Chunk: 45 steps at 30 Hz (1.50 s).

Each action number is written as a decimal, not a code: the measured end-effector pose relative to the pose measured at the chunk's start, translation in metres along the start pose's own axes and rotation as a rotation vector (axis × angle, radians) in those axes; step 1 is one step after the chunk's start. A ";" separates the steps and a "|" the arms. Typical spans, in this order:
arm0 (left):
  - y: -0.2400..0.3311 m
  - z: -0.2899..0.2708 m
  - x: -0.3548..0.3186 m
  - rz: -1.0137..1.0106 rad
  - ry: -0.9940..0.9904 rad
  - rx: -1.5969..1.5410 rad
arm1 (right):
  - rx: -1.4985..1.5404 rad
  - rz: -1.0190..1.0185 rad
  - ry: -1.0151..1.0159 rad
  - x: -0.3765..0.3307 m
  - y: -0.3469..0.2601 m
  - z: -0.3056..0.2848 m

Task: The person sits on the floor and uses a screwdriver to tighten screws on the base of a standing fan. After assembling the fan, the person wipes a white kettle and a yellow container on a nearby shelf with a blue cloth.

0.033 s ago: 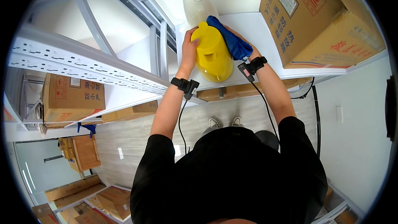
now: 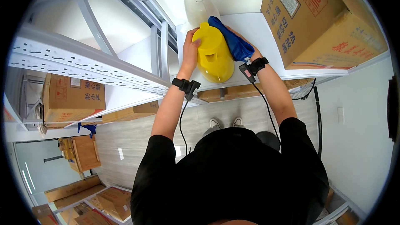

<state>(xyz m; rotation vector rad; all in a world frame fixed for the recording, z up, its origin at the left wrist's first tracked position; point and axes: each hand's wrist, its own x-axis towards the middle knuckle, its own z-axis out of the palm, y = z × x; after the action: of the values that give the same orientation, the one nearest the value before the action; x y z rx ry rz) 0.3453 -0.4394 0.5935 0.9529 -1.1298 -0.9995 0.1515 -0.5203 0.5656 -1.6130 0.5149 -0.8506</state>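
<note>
A yellow lidded plastic jug (image 2: 216, 64) stands on the white shelf (image 2: 268, 37) in front of me, its spout toward the back. My left hand (image 2: 190, 53) wraps its left side, with the thumb lying at the edge of the lid. Against the jug's right side rests a bunched dark blue cloth (image 2: 236, 43). My right hand (image 2: 254, 50) is behind that cloth and holds it there; its fingertips are hidden. Just beyond the jug, a translucent pale pitcher (image 2: 198, 6) stands near the wall.
To the right on the shelf is a large cardboard box (image 2: 314, 25). Perforated grey metal uprights (image 2: 89, 64) run along the left. Below the shelf, a fan (image 2: 303, 88) shows at the right. Another carton (image 2: 73, 98) sits on the left rack, near a blue spray-bottle head (image 2: 87, 129).
</note>
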 end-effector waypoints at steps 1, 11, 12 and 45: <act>-0.001 -0.002 0.000 0.006 -0.004 0.008 | 0.034 0.049 -0.006 0.000 -0.006 0.003; -0.005 -0.001 0.002 0.021 0.014 0.051 | 0.283 0.016 0.079 -0.008 0.033 0.006; -0.006 -0.001 0.002 0.024 0.010 0.046 | 0.287 0.012 0.094 -0.011 0.039 0.006; -0.012 -0.007 0.002 0.150 0.012 0.149 | -0.323 -0.073 0.345 0.001 -0.083 0.047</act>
<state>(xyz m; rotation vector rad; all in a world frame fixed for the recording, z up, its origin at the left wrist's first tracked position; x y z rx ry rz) 0.3506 -0.4442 0.5814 0.9759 -1.2596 -0.7958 0.1782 -0.4722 0.6437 -1.7927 0.8771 -1.1553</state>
